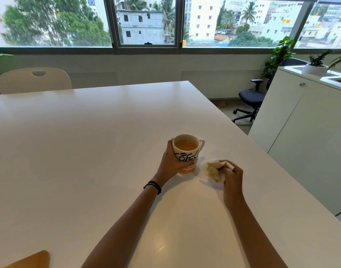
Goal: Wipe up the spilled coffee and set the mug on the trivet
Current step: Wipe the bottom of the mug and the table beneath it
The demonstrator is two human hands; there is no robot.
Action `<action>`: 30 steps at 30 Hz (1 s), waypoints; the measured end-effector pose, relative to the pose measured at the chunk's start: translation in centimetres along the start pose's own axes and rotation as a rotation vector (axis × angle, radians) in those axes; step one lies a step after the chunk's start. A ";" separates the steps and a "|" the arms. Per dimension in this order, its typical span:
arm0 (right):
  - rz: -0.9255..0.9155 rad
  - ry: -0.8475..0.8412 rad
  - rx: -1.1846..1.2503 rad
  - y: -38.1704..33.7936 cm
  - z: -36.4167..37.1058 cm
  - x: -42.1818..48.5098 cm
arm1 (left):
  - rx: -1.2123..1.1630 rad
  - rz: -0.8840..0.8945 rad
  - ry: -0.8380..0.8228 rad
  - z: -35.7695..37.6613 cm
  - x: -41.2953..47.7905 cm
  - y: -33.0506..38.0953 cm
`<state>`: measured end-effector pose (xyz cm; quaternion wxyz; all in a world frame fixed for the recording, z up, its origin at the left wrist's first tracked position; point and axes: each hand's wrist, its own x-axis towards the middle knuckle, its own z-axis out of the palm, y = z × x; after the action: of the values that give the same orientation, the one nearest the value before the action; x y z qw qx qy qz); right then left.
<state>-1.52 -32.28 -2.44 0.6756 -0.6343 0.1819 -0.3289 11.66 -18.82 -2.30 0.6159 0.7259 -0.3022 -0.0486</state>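
A white mug (187,151) with black lettering and an orange base holds light brown coffee. It stands on the white table (88,151), its handle pointing right. My left hand (170,163) wraps around the mug's left side and front. To the right of the mug, my right hand (232,176) is closed on a crumpled white tissue (214,170) stained tan. The tissue touches the table right beside the mug's base. A wooden trivet (33,261) shows only as a corner at the bottom left edge.
The table's right edge runs diagonally past my right hand, with a white cabinet (301,132) beyond it. A black office chair (250,99) stands behind the cabinet. A white chair (33,80) sits at the table's far left side.
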 end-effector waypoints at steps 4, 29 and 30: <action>0.007 -0.019 0.057 0.2 0.0 0.1 | -0.025 -0.025 -0.014 -0.1 -0.2 0.4; -0.019 -0.227 0.169 -1.7 5.3 -4.1 | 0.095 -0.068 -0.081 -6.2 -8.9 6.6; -0.017 -0.227 0.170 -1.7 5.6 -4.4 | 0.098 -0.059 -0.057 -6.2 -9.2 6.7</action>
<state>-1.34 -25.21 -0.79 0.7402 -0.6095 0.0705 -0.2750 4.37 -9.26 2.61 0.5691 0.7621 -0.3000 -0.0724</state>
